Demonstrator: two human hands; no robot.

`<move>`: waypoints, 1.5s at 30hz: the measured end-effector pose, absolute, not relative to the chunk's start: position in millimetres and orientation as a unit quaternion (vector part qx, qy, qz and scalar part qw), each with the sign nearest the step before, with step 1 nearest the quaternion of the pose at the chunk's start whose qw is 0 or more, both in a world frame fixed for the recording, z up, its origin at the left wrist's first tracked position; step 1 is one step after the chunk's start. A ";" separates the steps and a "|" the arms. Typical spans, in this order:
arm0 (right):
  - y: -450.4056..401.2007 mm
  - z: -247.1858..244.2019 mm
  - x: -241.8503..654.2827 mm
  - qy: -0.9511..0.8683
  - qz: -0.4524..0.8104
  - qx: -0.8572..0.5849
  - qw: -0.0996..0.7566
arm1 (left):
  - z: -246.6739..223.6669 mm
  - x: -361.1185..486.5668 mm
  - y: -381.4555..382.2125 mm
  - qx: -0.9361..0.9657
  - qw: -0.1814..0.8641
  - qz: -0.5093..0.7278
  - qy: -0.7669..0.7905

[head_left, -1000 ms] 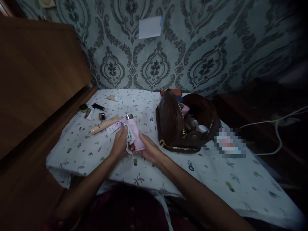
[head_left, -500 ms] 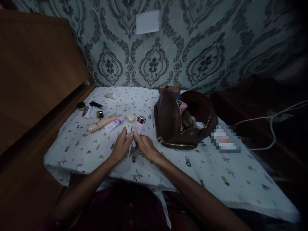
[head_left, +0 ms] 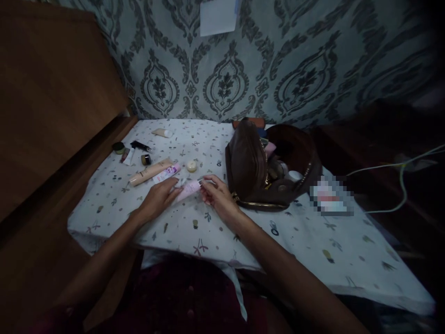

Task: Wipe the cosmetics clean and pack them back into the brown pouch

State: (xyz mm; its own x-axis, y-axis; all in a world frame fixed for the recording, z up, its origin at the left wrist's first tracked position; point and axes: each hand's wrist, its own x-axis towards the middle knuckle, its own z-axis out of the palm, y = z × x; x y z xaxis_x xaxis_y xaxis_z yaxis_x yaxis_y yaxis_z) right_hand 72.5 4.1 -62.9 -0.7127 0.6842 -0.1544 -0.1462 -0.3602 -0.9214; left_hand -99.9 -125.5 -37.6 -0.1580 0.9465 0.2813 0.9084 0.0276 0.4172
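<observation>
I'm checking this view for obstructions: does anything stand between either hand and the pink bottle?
Nothing visible blocks the right hand: its fingers are at the silver cap of the pink bottle. What looks like white cloth shows by the left hand; I cannot tell whether it lies between.

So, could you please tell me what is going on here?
A person has a pink bottle in both hands over a patterned tablecloth: the left hand at its body, the right hand at its silver-capped end. A peach tube and a round pale container lie beyond; an open brown bag stands to the right.
</observation>
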 end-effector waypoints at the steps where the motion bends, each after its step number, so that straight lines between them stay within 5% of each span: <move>1: 5.4 -65.2 72.3 -0.506 0.778 -0.271 0.256 | -39.5 -103.5 -126.0 0.652 0.028 0.244 0.717; 14: 5.2 -69.6 75.7 -0.593 0.760 -0.190 0.186 | -37.2 -46.5 -105.4 0.649 -0.031 0.091 0.755; 26: 8.8 -69.6 75.5 -0.610 0.755 -0.146 0.190 | -41.3 -119.0 -159.1 0.536 0.062 0.244 0.806; 36: 6.9 -63.0 79.7 -0.618 0.753 -0.103 0.201 | -13.4 -74.9 -141.4 0.616 -0.027 0.082 0.783; 45: 1.7 -63.0 79.6 -0.660 0.707 -0.123 0.223 | -18.6 -57.0 -123.7 0.612 0.023 0.140 0.778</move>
